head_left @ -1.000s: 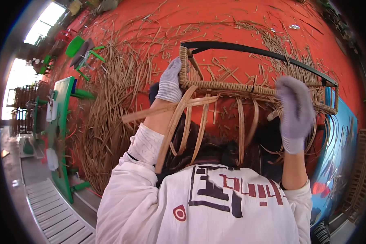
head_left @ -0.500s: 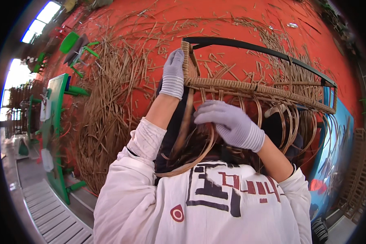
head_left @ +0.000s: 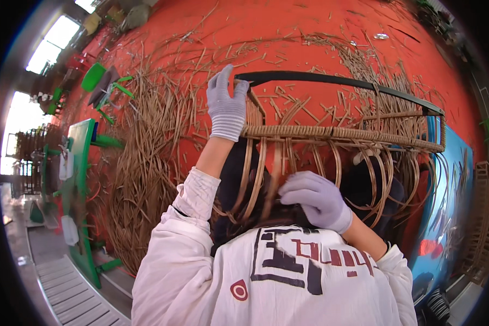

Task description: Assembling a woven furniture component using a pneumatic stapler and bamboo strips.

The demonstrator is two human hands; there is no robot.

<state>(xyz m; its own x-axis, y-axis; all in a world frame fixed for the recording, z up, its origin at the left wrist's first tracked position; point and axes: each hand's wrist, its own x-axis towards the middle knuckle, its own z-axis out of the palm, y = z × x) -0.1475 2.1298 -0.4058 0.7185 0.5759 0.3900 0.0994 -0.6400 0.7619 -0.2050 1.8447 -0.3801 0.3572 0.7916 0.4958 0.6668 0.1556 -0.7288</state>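
A half-woven furniture frame (head_left: 331, 133) of brown rattan-like strips lies across in front of me, with a curved black bar (head_left: 320, 79) along its far side. My left hand (head_left: 226, 111), in a pale striped glove, grips its left end, the thumb at the corner and the fingers along the outer side. Several loose strips (head_left: 338, 165) hang in loops from the near woven edge. Close to my body, my right hand (head_left: 318, 201), gloved too, has loosely curled fingers with a gap below them. A blurred strip (head_left: 276, 163) passes beside its fingertips; no grip on it shows.
Brown strips lie heaped on the red floor (head_left: 146, 157) to the left, with more scattered beyond the frame. A green-edged table (head_left: 81, 201) and a green chair (head_left: 94, 77) stand left. On the right are a blue surface (head_left: 451, 185) and slatted woven pieces (head_left: 481, 212).
My left hand's thumb has come apart from the fingers at the frame's corner. The right hand has moved down and slightly right, toward my body. The frame's left end sits lower in view.
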